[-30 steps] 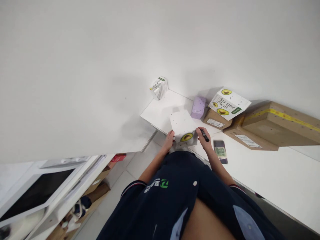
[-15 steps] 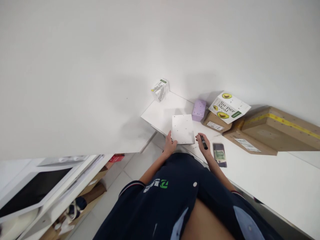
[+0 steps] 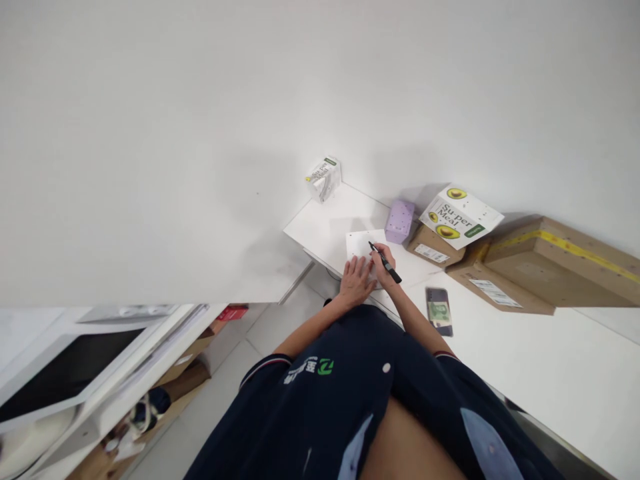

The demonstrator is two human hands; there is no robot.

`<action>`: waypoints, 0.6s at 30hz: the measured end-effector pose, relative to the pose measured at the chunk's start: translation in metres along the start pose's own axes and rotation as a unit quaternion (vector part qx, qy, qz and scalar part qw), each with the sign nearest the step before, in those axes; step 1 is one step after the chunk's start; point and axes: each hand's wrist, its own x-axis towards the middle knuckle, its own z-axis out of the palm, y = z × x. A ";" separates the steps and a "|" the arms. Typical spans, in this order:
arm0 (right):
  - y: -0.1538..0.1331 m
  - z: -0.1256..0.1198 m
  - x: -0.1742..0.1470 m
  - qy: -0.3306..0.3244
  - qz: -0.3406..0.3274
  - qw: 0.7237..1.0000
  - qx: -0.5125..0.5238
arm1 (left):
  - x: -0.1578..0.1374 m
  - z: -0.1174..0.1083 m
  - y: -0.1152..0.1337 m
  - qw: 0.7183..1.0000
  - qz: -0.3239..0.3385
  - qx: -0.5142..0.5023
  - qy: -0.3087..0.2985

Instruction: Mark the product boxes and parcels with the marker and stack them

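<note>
A white rectangular piece (image 3: 359, 244), a flat box or a stack of paper with small dark dots, lies on the white table. My left hand (image 3: 356, 281) rests flat on its near part, fingers spread apart. In my right hand (image 3: 383, 265) is a black marker pen (image 3: 393, 271), gripped between the fingers like a pen. The marker's thin end points up and left over the white piece; I cannot tell whether it touches. Both hands hide the near edge of the piece.
Behind stand a small white carton (image 3: 325, 181) and a purple box (image 3: 399, 221). To the right are a small brown box (image 3: 431, 244) under a folded avocado-print carton (image 3: 463, 215), larger cardboard boxes (image 3: 565, 267), and a phone (image 3: 439, 311) with a banknote. A monitor-like appliance (image 3: 75, 373) is at left.
My right hand has moved left with the marker, from beside the white piece to over it. My left hand has gone from the piece's near left edge to lying flat on top.
</note>
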 end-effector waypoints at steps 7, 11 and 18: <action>0.004 0.001 -0.003 -0.010 0.016 1.000 -0.021 | -0.007 0.007 0.001 1.000 -0.001 0.005 0.007; 0.002 0.001 -0.006 0.027 0.005 0.999 -0.033 | -0.006 0.007 0.001 1.000 -0.005 -0.006 0.008; 0.000 0.000 -0.006 0.021 -0.020 0.999 -0.024 | -0.005 0.003 0.003 1.000 -0.011 -0.018 0.007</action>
